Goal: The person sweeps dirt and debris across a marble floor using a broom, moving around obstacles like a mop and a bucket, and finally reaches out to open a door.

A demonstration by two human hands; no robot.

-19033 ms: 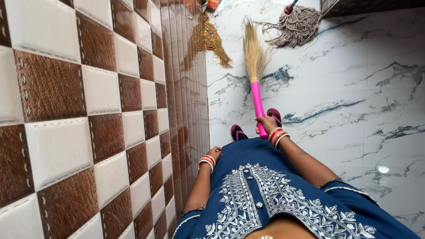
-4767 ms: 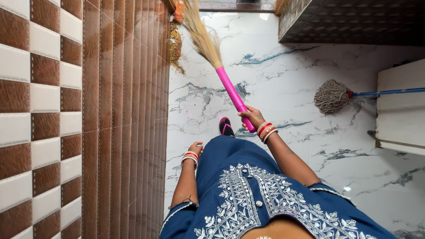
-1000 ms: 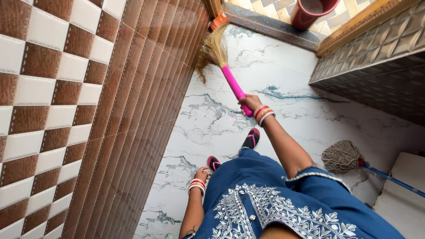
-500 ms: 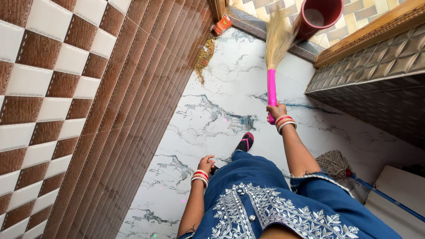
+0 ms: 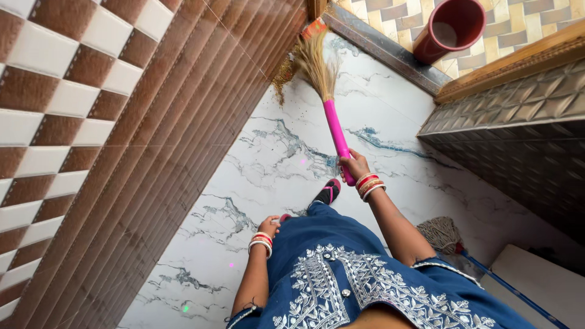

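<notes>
My right hand [image 5: 354, 166] grips the pink handle of a grass broom [image 5: 332, 125]. Its straw head [image 5: 315, 61] rests on the white marble floor [image 5: 268, 183], by a small heap of brownish debris [image 5: 282, 76] at the foot of the brown tiled wall. My left hand [image 5: 269, 225] hangs at my side with fingers curled, holding nothing, next to my blue embroidered dress. Both wrists wear red and white bangles.
A brown and white tiled wall [image 5: 91, 134] runs along the left. A dark red bucket [image 5: 450, 27] stands past the dark door sill [image 5: 384, 49]. A grey patterned panel [image 5: 518, 140] is at the right. A string mop [image 5: 442, 234] with a blue handle lies beside a white board [image 5: 536, 286].
Over the last half second the broom swung from pointing at the bucket back left, and its head now lies by the debris at the wall. My left hand has barely moved.
</notes>
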